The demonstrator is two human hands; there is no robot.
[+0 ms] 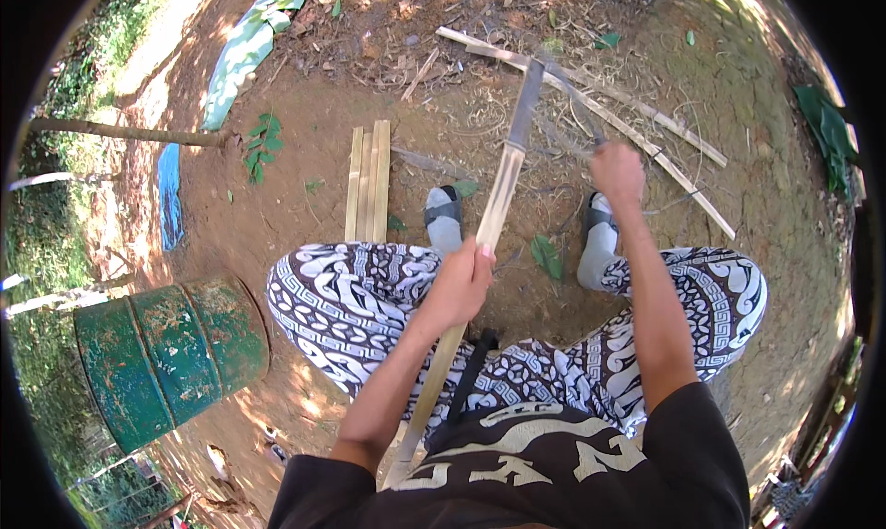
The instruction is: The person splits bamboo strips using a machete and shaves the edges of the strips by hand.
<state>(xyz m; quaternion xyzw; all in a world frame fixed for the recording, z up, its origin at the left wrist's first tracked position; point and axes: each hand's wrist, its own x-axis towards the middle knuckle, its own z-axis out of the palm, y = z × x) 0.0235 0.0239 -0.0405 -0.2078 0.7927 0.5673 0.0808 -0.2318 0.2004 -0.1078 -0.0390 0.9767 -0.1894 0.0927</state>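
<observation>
A long split-bamboo slat [503, 190] runs from beside my torso up and away, its far end greyish beyond a node. My left hand [461, 285] is wrapped round the slat at about its middle. To the right, my right hand [617, 174] is closed on the dark handle of a knife [583, 105]. The blade points up and left toward the slat's far end; blur hides whether it touches. Two thin bamboo strips [683, 177] lie on the ground past my right hand. Left of my feet, several cut slats [372, 180] lie side by side.
A rusty green drum [175, 354] lies on the left. Near it are a thin pole [129, 132], a blue scrap [170, 195] and a pale green sheet [242, 60]. Shavings [489, 105] and leaves cover the dirt ahead. My sandalled feet [444, 220] are planted below the slat.
</observation>
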